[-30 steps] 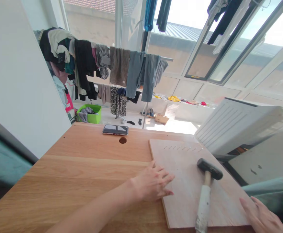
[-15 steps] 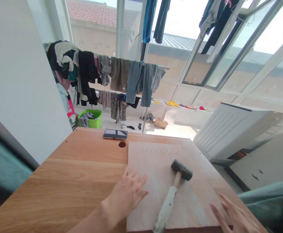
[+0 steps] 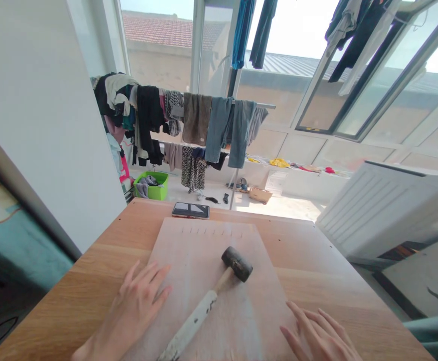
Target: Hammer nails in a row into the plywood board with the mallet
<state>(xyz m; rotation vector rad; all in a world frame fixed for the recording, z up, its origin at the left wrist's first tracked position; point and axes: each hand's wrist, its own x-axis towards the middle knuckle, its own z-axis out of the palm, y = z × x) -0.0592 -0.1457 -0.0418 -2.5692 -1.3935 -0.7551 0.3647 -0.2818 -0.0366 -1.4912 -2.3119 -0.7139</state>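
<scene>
A pale wooden board (image 3: 211, 311) lies on the table in front of me. Across it rests a mallet with a black head (image 3: 237, 263) and a worn white-painted handle (image 3: 192, 321). Near the board's far edge stands a row of several thin nails (image 3: 213, 232). My left hand (image 3: 138, 296) lies on the board's left edge, its fingers spread and holding nothing. At the right edge is my right hand (image 3: 312, 333), fingers stretched out, touching or very close to the board. Neither hand is on the mallet.
A phone (image 3: 191, 210) lies at the far edge of the wooden table (image 3: 327, 281). Beyond stand a drying rack with clothes (image 3: 219, 125) and a green basket (image 3: 155, 185). A white panel (image 3: 53, 125) rises at left, a white ribbed unit (image 3: 384, 200) at right.
The board has shifted left across the table with the mallet on it, and now covers the table's round hole. Both hands have moved left with it. The camera view has turned slightly.
</scene>
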